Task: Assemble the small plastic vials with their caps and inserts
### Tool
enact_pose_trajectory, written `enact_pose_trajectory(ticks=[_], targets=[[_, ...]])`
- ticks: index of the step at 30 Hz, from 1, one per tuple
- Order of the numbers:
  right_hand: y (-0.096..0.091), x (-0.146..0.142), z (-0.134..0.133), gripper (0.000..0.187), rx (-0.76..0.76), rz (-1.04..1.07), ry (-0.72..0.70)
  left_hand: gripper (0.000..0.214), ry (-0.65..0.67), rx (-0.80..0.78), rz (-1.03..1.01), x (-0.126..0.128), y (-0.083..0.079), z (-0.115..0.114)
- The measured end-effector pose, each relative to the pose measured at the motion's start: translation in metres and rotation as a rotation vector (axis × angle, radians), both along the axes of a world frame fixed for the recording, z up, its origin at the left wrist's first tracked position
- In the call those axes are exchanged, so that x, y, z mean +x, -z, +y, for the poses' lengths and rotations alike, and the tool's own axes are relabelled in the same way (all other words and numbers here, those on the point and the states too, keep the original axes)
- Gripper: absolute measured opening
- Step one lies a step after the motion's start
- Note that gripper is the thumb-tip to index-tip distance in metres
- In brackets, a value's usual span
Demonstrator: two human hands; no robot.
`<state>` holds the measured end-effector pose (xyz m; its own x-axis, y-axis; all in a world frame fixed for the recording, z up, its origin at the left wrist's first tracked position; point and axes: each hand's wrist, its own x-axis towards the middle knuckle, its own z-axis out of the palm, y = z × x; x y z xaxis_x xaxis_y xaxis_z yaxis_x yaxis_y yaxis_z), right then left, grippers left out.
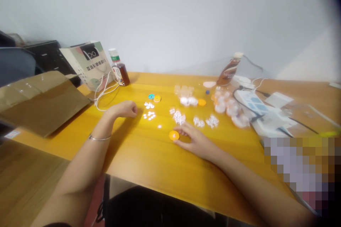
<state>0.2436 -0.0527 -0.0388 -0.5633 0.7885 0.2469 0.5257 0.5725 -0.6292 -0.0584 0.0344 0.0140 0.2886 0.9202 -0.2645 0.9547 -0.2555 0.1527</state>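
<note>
My left hand point(125, 109) rests on the yellow table point(149, 163) curled into a loose fist; nothing shows in it. Small white pieces point(149, 115) lie just right of it. My right hand point(192, 138) lies on the table with fingertips pinched around an orange round cap point(174, 135). More heaps of small white pieces point(197, 120) sit just beyond that hand. A teal ring point(151, 96) and an orange ring point(157, 98) lie farther back.
Clear small containers point(225, 104) cluster at centre right, with a white power strip and cables point(255, 108) beside them. Two brown bottles point(119, 68) point(228, 70) stand at the back. A paper bag point(89, 62) and a cardboard box point(39, 99) sit left.
</note>
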Motion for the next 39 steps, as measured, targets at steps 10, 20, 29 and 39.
enact_pose_trajectory(ticks=[10, 20, 29, 39], targets=[[0.007, -0.001, 0.002, 0.030, 0.005, 0.087, 0.037, 0.011, 0.425, 0.083, -0.531, 0.065, 0.001, -0.034], [0.008, -0.002, 0.005, 0.010, 0.064, 0.042, -0.006, 0.006, 0.682, 0.217, -0.522, 0.106, 0.029, -0.051], [0.007, -0.002, 0.005, 0.008, 0.047, 0.036, 0.008, 0.006, 0.717, 0.211, -0.530, 0.107, 0.029, -0.052], [0.008, -0.002, 0.005, 0.009, 0.046, 0.026, 0.006, 0.007, 0.816, 0.221, -0.496, 0.105, 0.028, -0.052]])
